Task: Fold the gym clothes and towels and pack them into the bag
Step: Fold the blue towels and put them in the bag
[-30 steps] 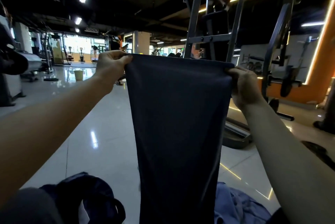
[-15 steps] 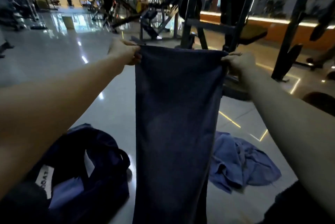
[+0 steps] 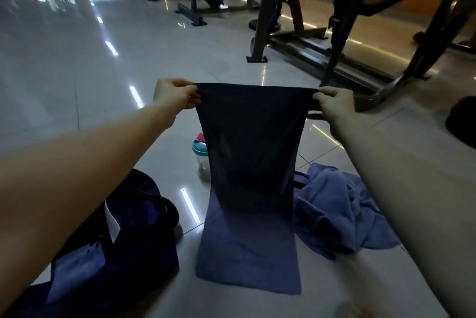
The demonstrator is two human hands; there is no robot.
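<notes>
Pinching towel (left hand, right hand)

You see a matt, dark blue cloth towel, a crumpled soft blue towel, a dark fabric bag, glossy floor tiles, a clear plastic bottle and painted metal frames.

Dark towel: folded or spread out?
Spread out: the towel hangs flat from its top corners, pinched by left hand and right hand, lower end on the floor.

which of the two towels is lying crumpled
The lighter blue towel, heaped on the floor; the dark navy towel is held stretched between left hand and right hand.
</notes>
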